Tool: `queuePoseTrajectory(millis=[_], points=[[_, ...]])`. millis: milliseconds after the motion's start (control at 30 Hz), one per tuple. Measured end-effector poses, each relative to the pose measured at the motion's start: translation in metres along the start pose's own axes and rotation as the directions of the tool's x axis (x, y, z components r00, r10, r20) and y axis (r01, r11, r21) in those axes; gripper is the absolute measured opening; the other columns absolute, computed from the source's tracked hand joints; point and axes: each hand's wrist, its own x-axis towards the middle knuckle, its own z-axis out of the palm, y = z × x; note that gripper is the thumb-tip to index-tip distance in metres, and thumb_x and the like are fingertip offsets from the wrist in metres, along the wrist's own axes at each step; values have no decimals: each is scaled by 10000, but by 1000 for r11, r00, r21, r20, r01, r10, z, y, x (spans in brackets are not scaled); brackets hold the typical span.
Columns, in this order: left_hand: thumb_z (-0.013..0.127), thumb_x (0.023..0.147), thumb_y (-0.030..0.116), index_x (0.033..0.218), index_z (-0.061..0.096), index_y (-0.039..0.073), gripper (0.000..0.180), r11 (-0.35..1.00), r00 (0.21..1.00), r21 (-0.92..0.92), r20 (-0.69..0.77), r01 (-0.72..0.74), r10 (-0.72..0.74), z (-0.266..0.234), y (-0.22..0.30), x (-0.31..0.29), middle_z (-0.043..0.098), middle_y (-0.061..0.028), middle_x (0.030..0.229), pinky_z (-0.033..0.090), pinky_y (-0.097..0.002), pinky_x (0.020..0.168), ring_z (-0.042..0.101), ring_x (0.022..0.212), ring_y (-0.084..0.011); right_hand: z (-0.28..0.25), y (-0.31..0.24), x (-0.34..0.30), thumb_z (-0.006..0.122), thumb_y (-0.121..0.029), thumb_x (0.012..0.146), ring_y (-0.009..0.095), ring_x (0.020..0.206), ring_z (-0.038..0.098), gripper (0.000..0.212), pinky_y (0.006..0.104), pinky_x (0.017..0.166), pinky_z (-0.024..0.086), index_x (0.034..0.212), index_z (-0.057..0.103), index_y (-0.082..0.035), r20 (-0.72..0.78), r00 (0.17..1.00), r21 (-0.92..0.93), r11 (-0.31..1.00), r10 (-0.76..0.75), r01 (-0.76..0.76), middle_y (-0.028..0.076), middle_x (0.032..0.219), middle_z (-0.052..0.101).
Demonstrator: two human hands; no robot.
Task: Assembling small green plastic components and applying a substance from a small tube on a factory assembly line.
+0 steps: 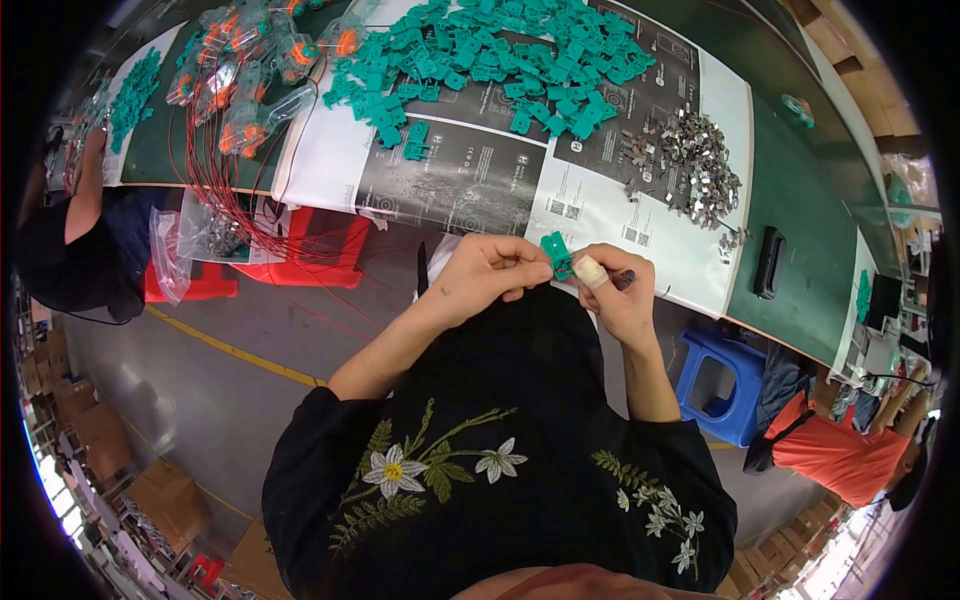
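Note:
A small green plastic part (pixel 556 252) is held up just beyond the table's near edge, between my two hands. My left hand (pixel 492 274) pinches it from the left with thumb and forefinger. My right hand (pixel 622 292) is closed at its right side, a pale wrapping around one of its digits. Out of that fist pokes the end of a dark stick-like tool (pixel 624 280); its other end is hidden. A big heap of similar green parts (pixel 500 55) lies farther back. Small metal pieces (pixel 700 165) are piled to the right.
Clear-and-orange assemblies (pixel 245 90) with red wires (pixel 215 185) lie at the left, wires hanging over the edge. On the right are a black bar-shaped object (pixel 769 262) and a blue stool (pixel 718 388). Other people sit at both sides.

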Motion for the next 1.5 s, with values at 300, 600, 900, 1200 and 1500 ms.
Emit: queuePoseTrajectory(millis=[300,600,900,1200,1500], points=[[692,829,-32,1075,666,-6,248,682,777,597,-148,-423,612,24,12,-4,633,-75,1045,519,-287,764,622,897,-146,9,-3,8,554,-137,968,25,422,281,212,211,383,223,913,629,53,35,966,266,929,258,-258,19,605,498],[723,794,-21,1067,682,5,277,230,648,803,235,-549,725,17,21,-19,638,-121,980,510,-325,773,641,855,-237,8,-23,12,603,-148,940,55,442,368,179,230,407,289,886,637,19,182,915,114,916,361,-385,27,637,514],[741,797,20,955,714,21,161,610,862,642,170,-465,478,33,37,-48,669,-87,873,510,-300,708,651,819,-194,3,-42,-2,719,-97,800,119,443,469,137,300,414,335,877,675,8,598,746,-385,711,-295,589,78,609,529],[670,866,262,1016,655,8,296,262,647,965,-201,1,735,-48,131,-4,656,-169,964,500,-429,781,624,903,-332,-36,-65,11,688,-124,795,148,508,506,154,309,451,347,879,685,5,454,870,-335,868,-192,366,73,619,549],[596,834,580,1115,520,-70,712,193,442,758,-545,623,712,-232,190,25,660,-173,769,512,-413,690,632,672,-344,-199,-62,-11,629,-234,871,66,344,311,268,235,313,181,809,626,27,-665,713,108,916,-222,386,45,531,533]])
